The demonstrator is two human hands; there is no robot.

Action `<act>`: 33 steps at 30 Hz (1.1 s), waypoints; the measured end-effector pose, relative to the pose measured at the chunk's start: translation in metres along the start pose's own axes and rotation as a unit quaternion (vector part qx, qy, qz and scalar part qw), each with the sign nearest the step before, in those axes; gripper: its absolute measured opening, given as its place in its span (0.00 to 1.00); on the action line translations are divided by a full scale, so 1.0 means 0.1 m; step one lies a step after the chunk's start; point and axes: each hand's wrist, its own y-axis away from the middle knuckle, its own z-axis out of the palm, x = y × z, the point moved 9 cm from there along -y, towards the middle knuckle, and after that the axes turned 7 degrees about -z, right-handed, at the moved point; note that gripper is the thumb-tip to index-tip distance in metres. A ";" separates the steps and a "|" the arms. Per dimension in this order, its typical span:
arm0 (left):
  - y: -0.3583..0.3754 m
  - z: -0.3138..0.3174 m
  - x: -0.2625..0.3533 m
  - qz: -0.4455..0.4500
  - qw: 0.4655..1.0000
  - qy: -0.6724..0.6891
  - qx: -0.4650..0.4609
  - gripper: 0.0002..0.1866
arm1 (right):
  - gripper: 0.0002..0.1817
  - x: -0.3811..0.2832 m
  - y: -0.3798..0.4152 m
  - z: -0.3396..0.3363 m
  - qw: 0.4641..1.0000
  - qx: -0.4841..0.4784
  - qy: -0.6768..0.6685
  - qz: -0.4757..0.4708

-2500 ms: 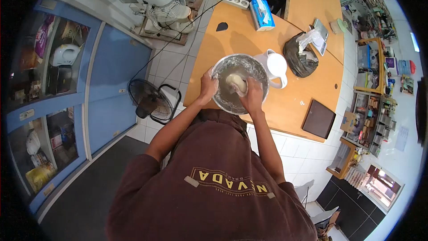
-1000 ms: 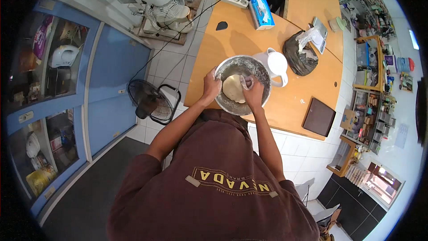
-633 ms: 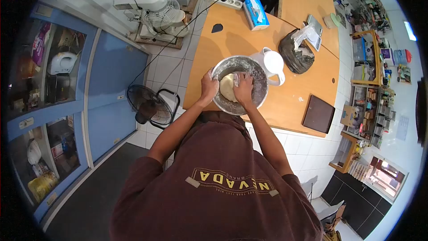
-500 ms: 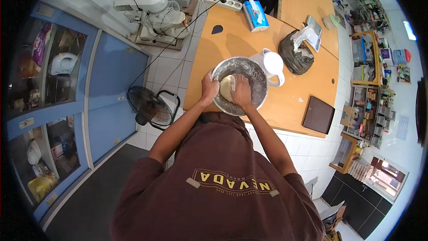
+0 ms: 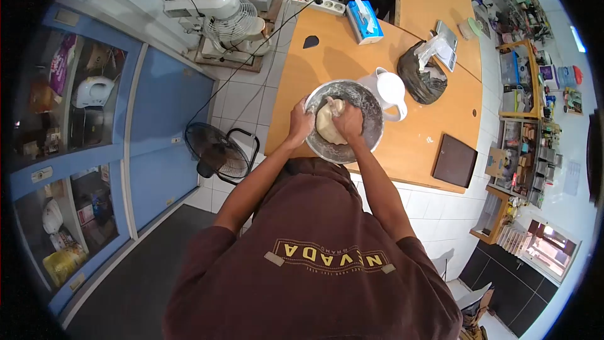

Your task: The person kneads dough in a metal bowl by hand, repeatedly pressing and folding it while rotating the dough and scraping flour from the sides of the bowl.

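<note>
A floury metal bowl (image 5: pixel 368 113) stands at the table's near edge. Inside it lies a pale lump of dough (image 5: pixel 328 127), toward the bowl's left side. My left hand (image 5: pixel 301 123) grips the bowl's left rim, with flour on its fingers. Down in the bowl, my right hand (image 5: pixel 349 122) is closed on the upper right part of the dough, its fingers curled into it. Touching or very near the bowl's right side is a white pitcher (image 5: pixel 389 90) with its handle toward me.
On the wooden table (image 5: pixel 296 82) are a black plastic bag (image 5: pixel 420 82), a kitchen scale (image 5: pixel 447 50), a blue tissue pack (image 5: pixel 365 22) and a brown tray (image 5: pixel 453 160). A black fan (image 5: pixel 217 151) stands on the floor at left. A power strip (image 5: pixel 324 5) lies at the table's far edge.
My right hand has gone from lying flat against the dough to curling its fingers into it. The dough now looks stretched upward. My left hand stays on the rim.
</note>
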 end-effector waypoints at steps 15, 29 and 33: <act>-0.02 0.06 0.07 0.001 1.000 0.021 -0.019 0.26 | 0.27 -0.30 0.49 -0.56 0.976 -0.070 -0.083 -0.189; 0.03 0.05 -0.03 0.023 1.000 0.002 -0.019 0.27 | 0.42 -0.51 0.49 0.24 0.989 -0.084 0.082 -0.095; 0.16 0.01 0.15 -0.095 0.994 0.023 -0.047 0.27 | 0.43 -0.53 0.50 0.17 0.980 0.012 0.129 -0.152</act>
